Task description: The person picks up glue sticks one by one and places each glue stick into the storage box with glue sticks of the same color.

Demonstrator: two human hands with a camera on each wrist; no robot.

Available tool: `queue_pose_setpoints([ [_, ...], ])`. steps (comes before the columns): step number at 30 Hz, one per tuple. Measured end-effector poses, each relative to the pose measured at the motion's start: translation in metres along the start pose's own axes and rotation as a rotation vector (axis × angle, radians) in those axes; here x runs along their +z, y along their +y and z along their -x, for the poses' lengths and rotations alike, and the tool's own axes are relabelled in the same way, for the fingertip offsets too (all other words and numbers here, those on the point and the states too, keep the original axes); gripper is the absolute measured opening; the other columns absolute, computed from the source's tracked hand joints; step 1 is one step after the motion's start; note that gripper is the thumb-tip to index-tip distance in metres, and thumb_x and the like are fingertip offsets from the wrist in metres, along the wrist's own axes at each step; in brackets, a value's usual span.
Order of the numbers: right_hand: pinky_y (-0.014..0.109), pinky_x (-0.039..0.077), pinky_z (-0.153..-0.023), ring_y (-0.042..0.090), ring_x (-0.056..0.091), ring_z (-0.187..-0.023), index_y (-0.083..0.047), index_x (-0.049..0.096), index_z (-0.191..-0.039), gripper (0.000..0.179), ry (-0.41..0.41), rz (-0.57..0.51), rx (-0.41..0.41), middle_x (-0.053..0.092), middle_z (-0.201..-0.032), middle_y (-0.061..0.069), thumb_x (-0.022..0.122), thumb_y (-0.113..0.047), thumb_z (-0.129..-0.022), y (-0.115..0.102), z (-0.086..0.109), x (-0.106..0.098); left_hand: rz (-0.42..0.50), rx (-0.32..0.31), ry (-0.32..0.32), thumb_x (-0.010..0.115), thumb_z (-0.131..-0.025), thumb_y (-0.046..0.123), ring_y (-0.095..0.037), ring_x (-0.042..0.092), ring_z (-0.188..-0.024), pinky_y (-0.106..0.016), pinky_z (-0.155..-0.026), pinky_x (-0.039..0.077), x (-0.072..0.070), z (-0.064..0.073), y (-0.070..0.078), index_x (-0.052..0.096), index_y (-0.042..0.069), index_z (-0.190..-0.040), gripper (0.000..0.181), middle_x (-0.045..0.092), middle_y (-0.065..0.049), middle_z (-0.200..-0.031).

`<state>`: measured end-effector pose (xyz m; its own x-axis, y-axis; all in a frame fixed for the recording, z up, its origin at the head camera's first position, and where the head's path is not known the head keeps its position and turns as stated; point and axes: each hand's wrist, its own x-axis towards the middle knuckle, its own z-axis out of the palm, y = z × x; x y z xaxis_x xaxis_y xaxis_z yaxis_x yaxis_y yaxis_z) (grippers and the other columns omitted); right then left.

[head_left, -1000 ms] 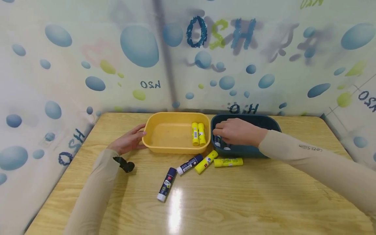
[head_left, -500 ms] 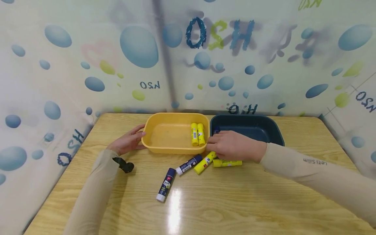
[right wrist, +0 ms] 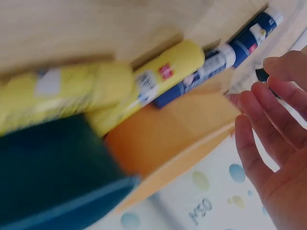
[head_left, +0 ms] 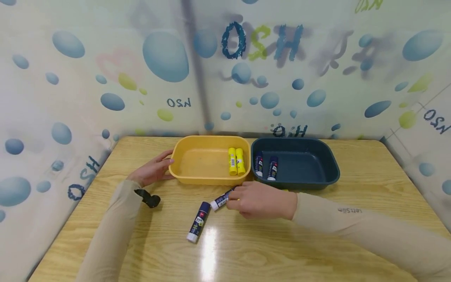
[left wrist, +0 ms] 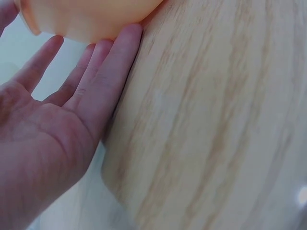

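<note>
My left hand (head_left: pixel 153 170) touches the left end of the orange-yellow bin (head_left: pixel 208 180), fingers extended against its wall in the left wrist view. Over the table in front of the bins is my right hand (head_left: pixel 262 199), its fingers spread and holding nothing in the right wrist view. Close to it lie a navy glue stick (head_left: pixel 221 200) and two yellow ones, mostly hidden from the head camera; the right wrist view shows one yellow glue stick (right wrist: pixel 165 72) beside another yellow glue stick (right wrist: pixel 62 91). A second navy glue stick (head_left: pixel 198 222) lies nearer the front.
Two yellow glue sticks (head_left: pixel 232 161) stand side by side in the orange-yellow bin's right end. The dark blue bin (head_left: pixel 299 184) adjoins it and holds two navy glue sticks (head_left: pixel 273 168) at its left. A patterned wall (head_left: pixel 211 78) rises behind the table (head_left: pixel 317 250).
My right hand has come out of the dark blue bin and moved left and toward me, over the loose glue sticks. Two navy sticks now show in that bin. My left hand stays put.
</note>
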<state>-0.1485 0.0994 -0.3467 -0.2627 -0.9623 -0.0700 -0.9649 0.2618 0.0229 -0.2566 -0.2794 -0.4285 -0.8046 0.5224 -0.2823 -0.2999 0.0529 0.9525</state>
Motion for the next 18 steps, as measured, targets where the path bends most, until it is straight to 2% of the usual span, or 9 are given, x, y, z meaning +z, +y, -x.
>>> queue_pose_setpoints([
  [6, 0.027, 0.047, -0.089, 0.013, 0.056, -0.108, -0.017, 0.065, -0.115, 0.025, 0.042, 0.01, -0.045, 0.062, -0.116, -0.003, 0.069, -0.016, -0.09, -0.014, -0.018, 0.014, -0.01, 0.0, 0.0, 0.043, -0.105, 0.021, -0.014, 0.048, -0.121, -0.046, -0.097, 0.046, 0.001, 0.0, 0.0, 0.007, 0.016, -0.156, 0.063, 0.011, -0.019, -0.157],
  [13, 0.028, 0.043, -0.097, 0.013, 0.052, -0.113, -0.019, 0.063, -0.121, 0.028, 0.034, -0.017, -0.043, 0.06, -0.123, -0.004, 0.064, -0.017, -0.093, -0.026, -0.039, 0.021, -0.015, -0.001, 0.009, 0.041, -0.106, 0.021, -0.015, 0.045, -0.123, -0.048, -0.098, 0.045, 0.002, 0.0, 0.0, 0.007, 0.016, -0.156, 0.061, 0.012, -0.017, -0.157],
  [18, 0.028, 0.042, -0.098, 0.013, 0.051, -0.115, -0.019, 0.062, -0.122, 0.027, 0.058, -0.019, -0.051, 0.058, -0.125, -0.003, 0.06, -0.018, -0.095, -0.031, -0.052, 0.024, -0.021, -0.002, 0.016, 0.041, -0.106, 0.021, -0.013, 0.046, -0.122, -0.046, -0.098, 0.046, 0.002, 0.0, -0.001, 0.007, 0.016, -0.156, 0.061, 0.012, -0.016, -0.157],
])
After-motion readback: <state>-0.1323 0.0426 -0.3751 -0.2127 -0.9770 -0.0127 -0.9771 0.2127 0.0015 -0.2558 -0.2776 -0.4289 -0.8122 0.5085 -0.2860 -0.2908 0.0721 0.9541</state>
